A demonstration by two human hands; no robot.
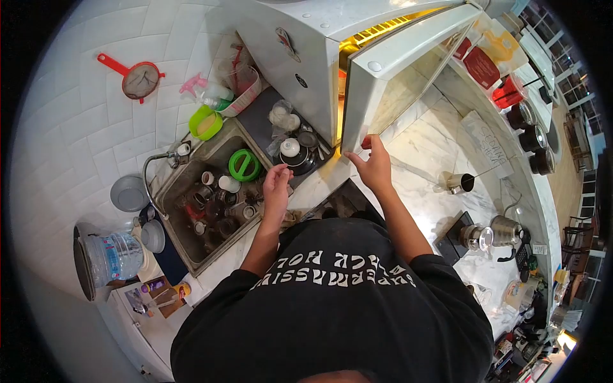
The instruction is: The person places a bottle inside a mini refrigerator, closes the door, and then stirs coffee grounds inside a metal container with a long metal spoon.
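Note:
My right hand (375, 169) is at the near edge of a white fridge door (359, 105), thumb and fingers around that edge. The door stands ajar from the fridge body (297, 57), and yellow light shows in the gap. My left hand (277, 185) is raised with its fingers curled together, and nothing shows in them. Just beyond it are a black pot-like vessel with a white round top (290, 148) and a clear plastic bag (281, 119) of pale round things, on a dark mat (258, 121).
Left of me, a metal sink (175, 239) holds cups and a green-rimmed item (244, 165) beneath a curved faucet (153, 159). Marble counter on the right bears a metal cup (461, 183), a gooseneck kettle (506, 230) and a glass server (474, 237). A red strainer (140, 81) hangs on the tiles.

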